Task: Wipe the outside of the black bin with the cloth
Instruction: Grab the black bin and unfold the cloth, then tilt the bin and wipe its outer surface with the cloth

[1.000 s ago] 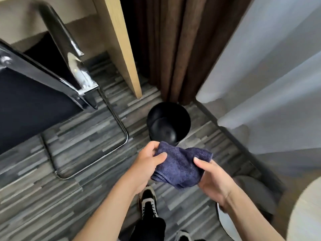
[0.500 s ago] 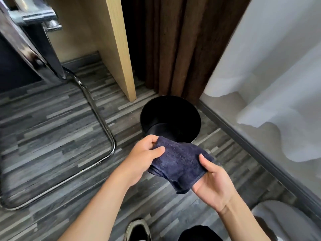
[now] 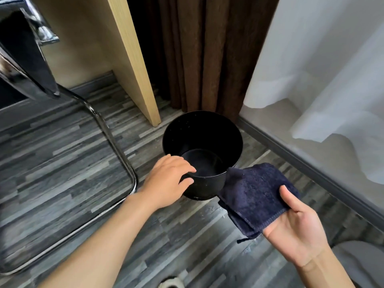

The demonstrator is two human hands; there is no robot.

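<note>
The round black bin (image 3: pixel 207 187) stands upright and empty on the wood-look floor, just in front of the brown curtain. My left hand (image 3: pixel 168 181) is at the bin's near-left rim, fingers curled over the edge and thumb against the outer wall. My right hand (image 3: pixel 297 227) holds a folded dark blue cloth (image 3: pixel 252 194) pinched between thumb and palm. The cloth's far corner lies against the bin's right outer wall.
A chair with a chrome tube frame (image 3: pixel 116 142) stands on the left. A light wooden panel (image 3: pixel 133 59) rises behind the bin, next to the brown curtain (image 3: pixel 203 50). White sheer curtain (image 3: pixel 324 80) and a dark skirting board (image 3: pixel 311 171) run along the right. A shoe toe (image 3: pixel 171 283) shows below.
My left hand let go of the cloth and moved forward onto the bin's rim. The right hand carried the cloth to the right, beside the bin. The view has come closer to the bin.
</note>
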